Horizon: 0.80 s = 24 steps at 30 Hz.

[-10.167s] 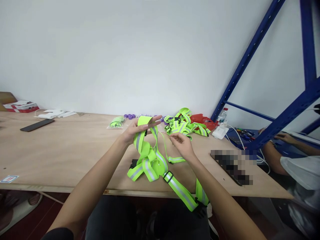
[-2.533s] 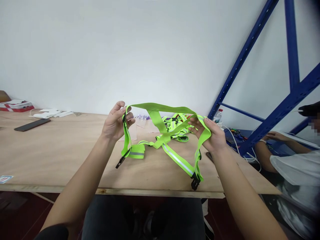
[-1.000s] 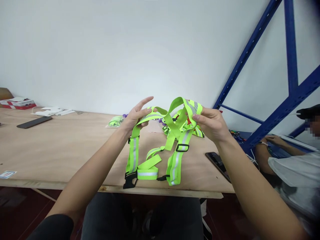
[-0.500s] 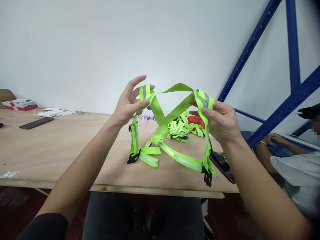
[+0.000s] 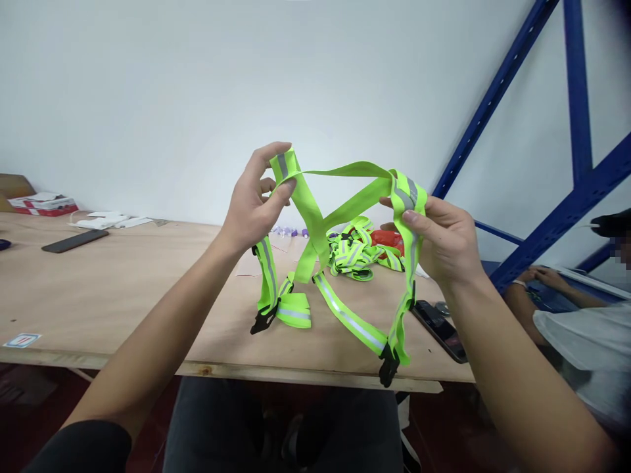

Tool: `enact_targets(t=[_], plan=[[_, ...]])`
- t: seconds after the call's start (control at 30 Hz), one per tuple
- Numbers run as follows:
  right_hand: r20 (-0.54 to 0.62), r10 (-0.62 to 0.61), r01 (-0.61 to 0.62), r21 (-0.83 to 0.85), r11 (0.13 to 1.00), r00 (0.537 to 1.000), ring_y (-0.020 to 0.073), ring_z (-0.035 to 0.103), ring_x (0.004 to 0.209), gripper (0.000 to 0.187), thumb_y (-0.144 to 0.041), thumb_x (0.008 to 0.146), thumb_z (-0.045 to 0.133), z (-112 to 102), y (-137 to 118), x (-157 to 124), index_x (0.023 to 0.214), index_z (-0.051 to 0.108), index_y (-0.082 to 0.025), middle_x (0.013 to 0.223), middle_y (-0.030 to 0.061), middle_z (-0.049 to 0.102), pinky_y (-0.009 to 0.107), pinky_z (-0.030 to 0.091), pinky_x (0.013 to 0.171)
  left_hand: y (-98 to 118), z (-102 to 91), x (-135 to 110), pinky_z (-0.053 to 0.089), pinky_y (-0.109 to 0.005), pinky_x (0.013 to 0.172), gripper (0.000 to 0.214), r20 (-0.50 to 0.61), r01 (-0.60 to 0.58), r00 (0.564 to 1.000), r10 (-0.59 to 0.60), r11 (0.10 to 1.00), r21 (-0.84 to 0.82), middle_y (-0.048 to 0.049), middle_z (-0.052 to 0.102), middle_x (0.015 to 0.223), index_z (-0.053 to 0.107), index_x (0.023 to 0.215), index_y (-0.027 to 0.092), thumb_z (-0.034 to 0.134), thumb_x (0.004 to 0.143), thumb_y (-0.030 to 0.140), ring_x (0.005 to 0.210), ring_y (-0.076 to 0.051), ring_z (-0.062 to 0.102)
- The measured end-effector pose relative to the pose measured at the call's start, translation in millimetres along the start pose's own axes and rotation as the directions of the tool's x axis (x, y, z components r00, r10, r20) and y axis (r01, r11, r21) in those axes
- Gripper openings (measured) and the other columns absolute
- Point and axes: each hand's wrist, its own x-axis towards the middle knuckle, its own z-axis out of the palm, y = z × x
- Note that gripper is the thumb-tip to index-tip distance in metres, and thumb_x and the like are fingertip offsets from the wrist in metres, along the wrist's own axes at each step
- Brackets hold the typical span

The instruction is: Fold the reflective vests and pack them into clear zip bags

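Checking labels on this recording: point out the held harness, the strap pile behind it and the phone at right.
Held harness point(image 5: 318, 230), head view: where its straps cross.
Strap pile point(image 5: 351, 255), head view: middle of the heap.
Phone point(image 5: 438, 331), head view: its dark screen.

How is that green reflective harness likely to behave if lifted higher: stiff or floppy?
Probably floppy: the harness has lower straps that curve and fold. It's likely light, being made of thin, flat bands. Its lower ends may swing or snag, since bulkier black buckles sit there.
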Motion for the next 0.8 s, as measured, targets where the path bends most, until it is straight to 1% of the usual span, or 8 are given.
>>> enact_targets(t=[0.2, 0.33, 0.4, 0.47, 0.53, 0.57, 0.67, 0.8], plan=[[0.028, 0.153, -0.152, -0.049, 0.987, 0.988, 0.0128, 0.057, 0.047, 0.026, -0.043, 0.076, 0.080, -5.6, 6.0, -2.7, 0.089, 0.065, -0.025, 0.070, -0.0023, 0.067, 0.026, 0.048, 0.042, -1.8, -6.4, -0.4, 0.053, -0.031, 0.067, 0.029, -0.036, -0.014, 0.999, 0.025, 0.962, 0.274, -0.0057, 0.067, 0.107, 0.064, 0.124, 0.026, 0.046, 0.103, 0.035, 0.080, -0.018, 0.066], [0.103, 0.122, -0.074, -0.381, 0.922, 0.987, 0.0123, 0.052, 0.045, 0.025, -0.047, 0.088, 0.067, -5.2, 9.1, -7.6, 0.087, 0.061, -0.024, 0.063, -0.0029, 0.062, 0.026, 0.040, 0.043, -13.2, -10.4, -4.2, 0.050, -0.033, 0.071, 0.027, -0.042, -0.041, 0.997, 0.069, 0.879, 0.474, -0.0041, 0.066, 0.097, 0.069, 0.119, 0.027, 0.053, 0.097, 0.026, 0.077, -0.018, 0.061], [0.158, 0.054, 0.064, -0.657, 0.751, 0.986, 0.0152, 0.054, 0.050, 0.026, -0.048, 0.092, 0.060, -6.7, 14.2, -9.4, 0.089, 0.062, -0.023, 0.060, -0.0016, 0.060, 0.027, 0.037, 0.049, -19.0, -11.8, -7.7, 0.049, -0.033, 0.069, 0.032, -0.025, -0.038, 0.998, 0.061, 0.837, 0.547, -0.0041, 0.065, 0.103, 0.068, 0.121, 0.028, 0.055, 0.093, 0.021, 0.074, -0.017, 0.060], [0.231, 0.017, 0.197, -0.864, 0.464, 0.973, 0.0189, 0.057, 0.054, 0.030, -0.051, 0.092, 0.058, -11.4, 23.9, -11.3, 0.094, 0.066, -0.022, 0.058, 0.0004, 0.061, 0.028, 0.033, 0.053, -22.5, -13.7, -12.2, 0.048, -0.032, 0.067, 0.041, 0.008, -0.038, 0.999, 0.042, 0.802, 0.596, -0.0038, 0.065, 0.110, 0.067, 0.122, 0.030, 0.057, 0.086, 0.014, 0.077, -0.018, 0.060], [0.319, 0.073, 0.299, -0.932, 0.206, 0.945, 0.0221, 0.060, 0.057, 0.037, -0.057, 0.089, 0.060, -20.1, 37.0, -13.8, 0.101, 0.068, -0.022, 0.061, 0.0035, 0.066, 0.029, 0.029, 0.054, -23.8, -17.4, -17.4, 0.047, -0.032, 0.064, 0.049, 0.049, -0.041, 0.999, 0.013, 0.779, 0.626, -0.0037, 0.065, 0.111, 0.067, 0.122, 0.031, 0.058, 0.080, 0.010, 0.080, -0.020, 0.061], [0.353, 0.120, 0.338, -0.933, 0.126, 0.928, 0.0237, 0.062, 0.059, 0.041, -0.059, 0.086, 0.062, -25.8, 44.3, -15.5, 0.104, 0.069, -0.023, 0.065, 0.0053, 0.070, 0.029, 0.029, 0.055, -24.1, -20.5, -20.1, 0.047, -0.032, 0.063, 0.050, 0.071, -0.040, 0.997, -0.006, 0.773, 0.633, -0.0039, 0.066, 0.109, 0.067, 0.121, 0.031, 0.058, 0.077, 0.009, 0.080, -0.021, 0.061], [0.386, 0.205, 0.384, -0.922, 0.053, 0.899, 0.0276, 0.067, 0.069, 0.045, -0.052, 0.084, 0.064, -47.9, 65.1, -20.0, 0.121, 0.067, -0.025, 0.086, 0.0088, 0.078, 0.030, 0.033, 0.056, -27.5, -36.4, -28.1, 0.049, -0.033, 0.066, 0.050, 0.117, -0.011, 0.990, -0.078, 0.788, 0.615, -0.0055, 0.067, 0.105, 0.069, 0.118, 0.028, 0.057, 0.074, 0.009, 0.080, -0.022, 0.063], [0.286, 0.161, 0.266, -0.955, 0.134, 0.945, 0.0306, 0.070, 0.088, 0.049, -0.027, 0.082, 0.055, -82.4, 86.2, -20.2, 0.130, 0.063, -0.030, 0.122, 0.0056, 0.074, 0.035, 0.043, 0.062, -41.2, -70.8, -37.2, 0.051, -0.035, 0.073, 0.043, 0.037, 0.174, 0.971, -0.237, 0.800, 0.574, -0.0045, 0.071, 0.099, 0.074, 0.108, 0.025, 0.058, 0.071, 0.011, 0.083, -0.024, 0.065]])
